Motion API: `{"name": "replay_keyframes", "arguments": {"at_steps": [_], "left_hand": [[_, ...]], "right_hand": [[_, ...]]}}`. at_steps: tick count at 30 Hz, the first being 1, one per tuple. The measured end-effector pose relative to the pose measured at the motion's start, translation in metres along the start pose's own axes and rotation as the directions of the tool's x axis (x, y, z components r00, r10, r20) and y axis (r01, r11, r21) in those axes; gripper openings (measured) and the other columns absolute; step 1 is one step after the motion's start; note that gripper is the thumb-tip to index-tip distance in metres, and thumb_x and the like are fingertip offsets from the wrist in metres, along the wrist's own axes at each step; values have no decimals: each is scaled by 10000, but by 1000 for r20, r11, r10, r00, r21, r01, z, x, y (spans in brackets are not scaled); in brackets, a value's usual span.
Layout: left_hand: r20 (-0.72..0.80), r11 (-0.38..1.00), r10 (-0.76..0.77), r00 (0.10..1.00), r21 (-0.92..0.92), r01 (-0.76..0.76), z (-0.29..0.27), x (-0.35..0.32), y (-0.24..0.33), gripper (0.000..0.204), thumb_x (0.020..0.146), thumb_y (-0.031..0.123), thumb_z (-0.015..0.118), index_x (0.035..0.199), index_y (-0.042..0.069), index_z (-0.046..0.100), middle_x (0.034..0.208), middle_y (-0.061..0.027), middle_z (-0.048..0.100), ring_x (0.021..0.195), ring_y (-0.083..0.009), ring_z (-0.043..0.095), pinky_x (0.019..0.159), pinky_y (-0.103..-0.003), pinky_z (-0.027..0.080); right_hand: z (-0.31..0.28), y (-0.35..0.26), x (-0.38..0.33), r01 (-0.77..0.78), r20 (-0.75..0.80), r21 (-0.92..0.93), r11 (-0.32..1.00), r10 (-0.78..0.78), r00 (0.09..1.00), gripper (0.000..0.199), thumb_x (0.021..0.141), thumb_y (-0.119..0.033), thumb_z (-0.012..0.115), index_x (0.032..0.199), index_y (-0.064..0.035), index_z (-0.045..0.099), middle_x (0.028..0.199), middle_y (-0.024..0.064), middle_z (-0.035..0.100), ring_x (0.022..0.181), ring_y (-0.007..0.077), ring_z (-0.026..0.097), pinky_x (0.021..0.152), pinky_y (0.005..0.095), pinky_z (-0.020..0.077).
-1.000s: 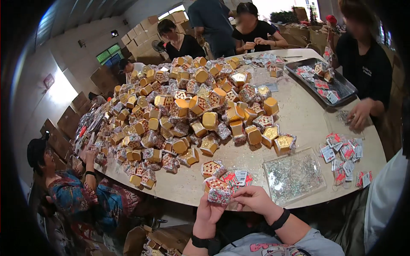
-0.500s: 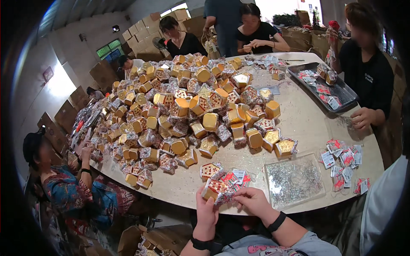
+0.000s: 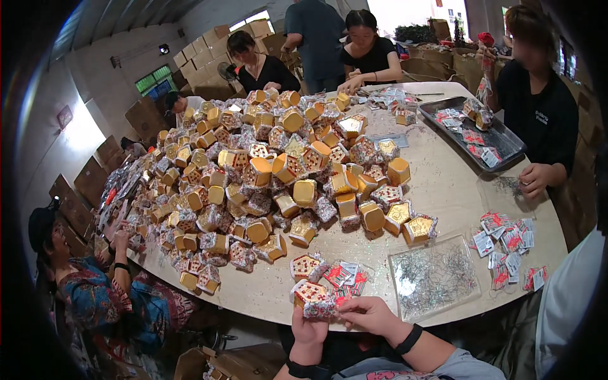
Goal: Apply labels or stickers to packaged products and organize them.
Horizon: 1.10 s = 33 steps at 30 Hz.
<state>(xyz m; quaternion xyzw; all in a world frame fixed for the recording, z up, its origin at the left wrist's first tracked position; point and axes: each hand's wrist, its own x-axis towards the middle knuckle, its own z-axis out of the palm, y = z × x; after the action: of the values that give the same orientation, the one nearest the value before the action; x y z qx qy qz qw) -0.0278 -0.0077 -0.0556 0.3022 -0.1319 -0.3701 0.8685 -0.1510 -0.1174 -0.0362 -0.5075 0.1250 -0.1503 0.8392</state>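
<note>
My left hand (image 3: 309, 329) is closed around a small house ornament (image 3: 312, 297), gold at the base with red dots on a pale front and glittery speckled sides. Thumb and fingertips of my right hand (image 3: 370, 315) are pinched together at the ornament's right end; whatever is between them is too small to make out. Just beyond lies a little pile of red and white tags (image 3: 345, 275). Beside the pile, on the table (image 3: 468, 202), another house ornament (image 3: 308, 266) rests on its side.
A clear shallow box (image 3: 434, 278) of thin wire hooks stands to the right, with more tags (image 3: 510, 237) past it. A large heap of house ornaments (image 3: 253, 171) covers the left and middle. A dark tray (image 3: 500, 158) sits far right. Several people work around the table.
The ornament in my left hand has turned so its dotted front faces up more. My right hand stays pinched at its end. The whole view has shifted slightly.
</note>
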Motion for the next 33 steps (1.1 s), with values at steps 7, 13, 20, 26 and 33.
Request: {"name": "replay_keyframes", "arguments": {"at_steps": [7,13,20,26,33], "left_hand": [[3,999,40,999,5,-40,2,1,-2,499,868,390,412,1244,62,403,1181,-99,508,1079,-256,500,919,-429,397],[19,999,27,999,24,-27,-4,2,-4,490,873,390,406,1235,60,406,1170,-95,512,1062,-252,510,906,-421,409],[101,987,43,994,147,-57,-5,-4,-5,513,876,394,425,1264,62,377,1175,-81,507,1064,-239,508,908,-412,409],[118,975,32,992,216,-57,5,-3,-1,575,855,432,478,1280,63,358,1204,-78,483,1097,-229,488,934,-404,390],[88,941,183,979,273,-200,11,12,18,701,773,311,643,1287,28,259,1215,-131,442,1125,-255,476,950,-393,396]], "right_hand": [[1,-5,2,-28,-13,-55,998,27,1000,151,833,-28,580,974,4,625,833,60,638,676,95,595,592,215,489],[4,-7,2,-43,-32,-23,999,43,999,122,829,-52,599,937,-15,642,784,33,620,636,70,560,557,211,460],[1,-1,-4,11,-51,-29,1000,-13,999,57,813,-34,609,861,-18,633,757,17,593,637,73,554,565,205,455],[-1,-3,3,188,-82,-275,943,-218,973,58,761,-29,645,795,-17,599,796,30,552,680,82,532,584,206,437],[-3,-5,9,295,-262,-295,909,-374,890,29,780,-16,607,774,-12,579,781,20,523,657,66,493,561,196,400]]}}
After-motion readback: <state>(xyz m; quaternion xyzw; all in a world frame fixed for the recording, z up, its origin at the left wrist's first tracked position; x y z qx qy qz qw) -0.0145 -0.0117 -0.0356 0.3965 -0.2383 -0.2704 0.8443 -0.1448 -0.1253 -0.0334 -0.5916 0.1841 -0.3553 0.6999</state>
